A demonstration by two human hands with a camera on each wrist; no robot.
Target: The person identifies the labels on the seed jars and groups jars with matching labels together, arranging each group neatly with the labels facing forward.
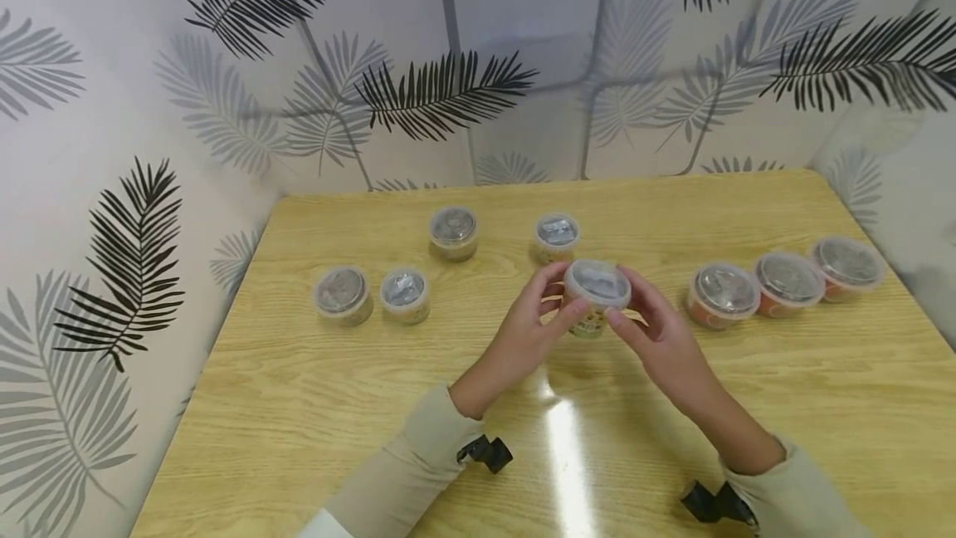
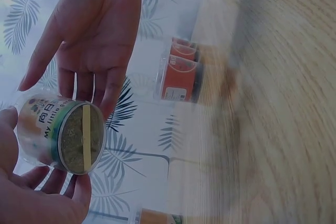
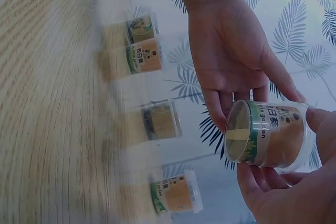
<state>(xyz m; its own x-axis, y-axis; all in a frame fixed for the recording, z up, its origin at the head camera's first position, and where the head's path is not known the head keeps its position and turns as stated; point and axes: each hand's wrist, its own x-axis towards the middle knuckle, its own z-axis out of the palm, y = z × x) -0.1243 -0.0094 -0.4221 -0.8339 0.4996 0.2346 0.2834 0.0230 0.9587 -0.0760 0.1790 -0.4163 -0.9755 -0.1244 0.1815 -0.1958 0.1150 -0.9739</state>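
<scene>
A clear plastic cup with a lid (image 1: pixel 597 282) is held between both hands above the wooden table. Its label reads "My little garden", and a pale yellow strip crosses its base (image 2: pixel 86 139). My left hand (image 1: pixel 520 337) grips the cup's left side, thumb at the front and fingers round behind. On the opposite side my right hand (image 1: pixel 667 349) holds it the same way. In the right wrist view the cup (image 3: pixel 278 132) lies between the two hands, its contents brownish.
Several similar lidded cups stand on the table (image 1: pixel 299 405): a wide one (image 1: pixel 343 295) and a small one (image 1: pixel 405 295) at left, two more (image 1: pixel 453 232) (image 1: pixel 557 237) farther back. Three red-labelled cups (image 1: pixel 723 295) line up at right. A leaf-patterned backdrop (image 1: pixel 515 15) rises behind.
</scene>
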